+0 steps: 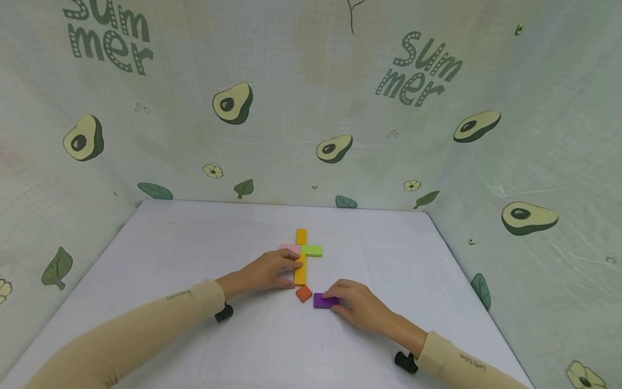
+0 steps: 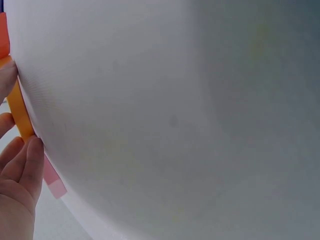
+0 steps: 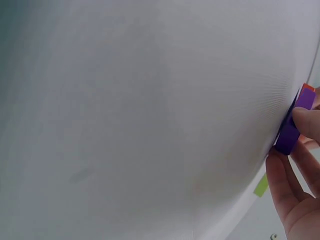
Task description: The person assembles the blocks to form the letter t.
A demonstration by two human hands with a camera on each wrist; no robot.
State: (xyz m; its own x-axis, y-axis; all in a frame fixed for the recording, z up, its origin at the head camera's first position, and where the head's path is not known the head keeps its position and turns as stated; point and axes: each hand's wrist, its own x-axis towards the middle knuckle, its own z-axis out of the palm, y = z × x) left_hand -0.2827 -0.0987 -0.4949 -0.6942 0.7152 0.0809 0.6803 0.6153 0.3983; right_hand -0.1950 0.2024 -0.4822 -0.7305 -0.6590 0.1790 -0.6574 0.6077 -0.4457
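In the head view, several flat coloured blocks lie together on the white table. My left hand [image 1: 266, 270] grips a long yellow block [image 1: 300, 275], thumb by its near end and fingertips over its far part; the left wrist view shows the thumb and fingers along this block [image 2: 21, 112]. A purple block [image 1: 322, 301] is pinched between the thumb and fingers of my right hand [image 1: 359, 307]. Between the two blocks sits an orange-red square block [image 1: 304, 293], turned cornerwise below the yellow one. Beyond the left fingers are a pink block [image 1: 290, 247] and a lime-green block [image 1: 312, 250].
A shorter yellow block [image 1: 301, 236] stands at the far end of the arrangement. White cloth covers the table [image 1: 194, 232]. Behind it and at both sides hangs a pale curtain [image 1: 286, 178] printed with avocados and leaves.
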